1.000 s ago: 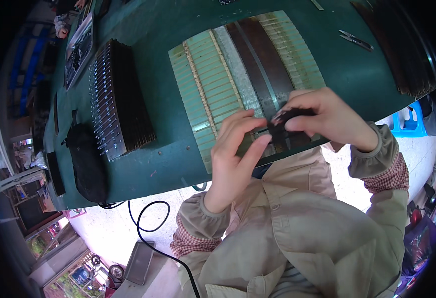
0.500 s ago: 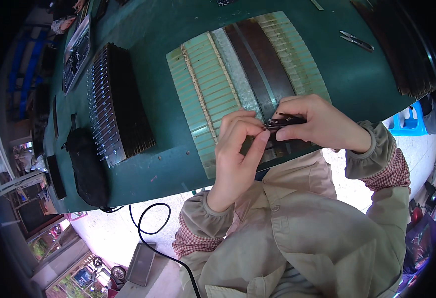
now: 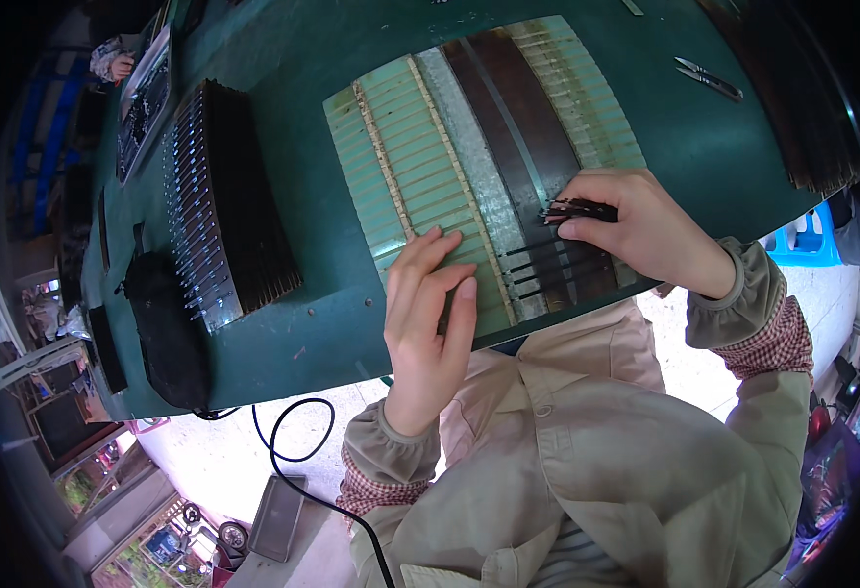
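My right hand (image 3: 636, 220) pinches a bunch of thin dark strips (image 3: 587, 210) with small pale tips, above the brown band of a green slatted board (image 3: 420, 167). Below the bunch, several thin dark strips (image 3: 538, 272) lie side by side across that band near the board's front edge. To their left, my left hand (image 3: 428, 309) is over the green slats. Its thumb and index fingertips come together, the other fingers half stretched; whatever may be between the tips is too small to make out.
On the left stands a row of dark strips with shiny ends (image 3: 224, 196), beside a black pouch (image 3: 165, 333) and a metal tray (image 3: 146, 108). Small snips (image 3: 709, 78) and a dark bundle (image 3: 792, 98) lie at the right. Another person's hand (image 3: 121, 67) shows far left.
My hands have parted: the left moved left over the slats, the right slightly up and right with the bunch. Strips lying on the brown band are now uncovered.
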Demonstrator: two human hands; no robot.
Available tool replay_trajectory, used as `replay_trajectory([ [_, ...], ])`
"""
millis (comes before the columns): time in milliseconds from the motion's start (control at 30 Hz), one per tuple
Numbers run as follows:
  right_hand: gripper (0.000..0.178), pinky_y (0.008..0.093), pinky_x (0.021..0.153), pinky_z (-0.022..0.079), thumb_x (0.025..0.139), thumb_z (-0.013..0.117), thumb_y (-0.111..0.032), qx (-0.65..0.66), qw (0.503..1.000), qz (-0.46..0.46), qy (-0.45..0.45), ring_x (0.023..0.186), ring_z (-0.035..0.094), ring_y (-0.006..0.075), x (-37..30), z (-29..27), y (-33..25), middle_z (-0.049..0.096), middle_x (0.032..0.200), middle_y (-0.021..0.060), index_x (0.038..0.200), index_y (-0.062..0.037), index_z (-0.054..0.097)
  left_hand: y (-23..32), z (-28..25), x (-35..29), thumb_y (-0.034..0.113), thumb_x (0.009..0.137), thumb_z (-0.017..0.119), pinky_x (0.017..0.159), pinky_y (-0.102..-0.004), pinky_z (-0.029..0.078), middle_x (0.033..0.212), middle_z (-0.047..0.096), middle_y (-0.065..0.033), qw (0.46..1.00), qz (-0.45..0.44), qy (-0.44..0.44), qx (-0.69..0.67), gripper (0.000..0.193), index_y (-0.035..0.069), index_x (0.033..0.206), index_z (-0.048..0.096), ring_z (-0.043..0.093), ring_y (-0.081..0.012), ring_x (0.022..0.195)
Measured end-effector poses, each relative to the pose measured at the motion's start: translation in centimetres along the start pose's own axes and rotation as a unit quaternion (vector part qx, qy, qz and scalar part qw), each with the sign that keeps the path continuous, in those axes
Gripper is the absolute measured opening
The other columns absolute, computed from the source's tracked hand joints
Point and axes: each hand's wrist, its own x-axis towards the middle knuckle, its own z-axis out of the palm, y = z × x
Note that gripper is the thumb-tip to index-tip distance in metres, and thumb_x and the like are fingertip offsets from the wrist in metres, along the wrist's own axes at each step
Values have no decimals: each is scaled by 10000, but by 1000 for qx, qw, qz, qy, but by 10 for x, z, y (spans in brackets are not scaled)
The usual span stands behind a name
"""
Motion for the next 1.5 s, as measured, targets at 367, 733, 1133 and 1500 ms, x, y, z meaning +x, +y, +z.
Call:
replay_trajectory([
  [367,148,310,649,459,755,654,-22,-26,996,-77,34,708,583,261,0,8,1,587,801,127,872,31,581,2,2,0,-9,791,590,980,-424,351,1194,550,-153,999,25,-39,14,168,-17,957,620,474,-334,1157],
  [733,122,270,662,440,784,634,-32,-77,992,-59,80,723,567,189,-6,-4,7,567,835,90,884,15,584,7,5,4,77,786,624,994,-450,334,1293,467,-161,984,93,-103,110,334,7,1109,578,443,-337,1176],
  [1133,144,256,692,459,791,645,-45,157,987,25,-14,743,587,142,-1,-4,-7,633,816,82,907,29,603,-1,9,21,-27,795,594,901,-392,408,1064,586,-150,992,-8,-53,-117,95,-16,888,579,526,-323,1055],
  [1500,173,278,660,467,773,658,-57,37,999,-23,-14,713,603,177,13,-2,-3,641,809,115,904,35,593,-5,2,9,-35,809,558,948,-376,374,1119,594,-125,1000,10,-13,0,120,-9,916,605,501,-304,1124],
])
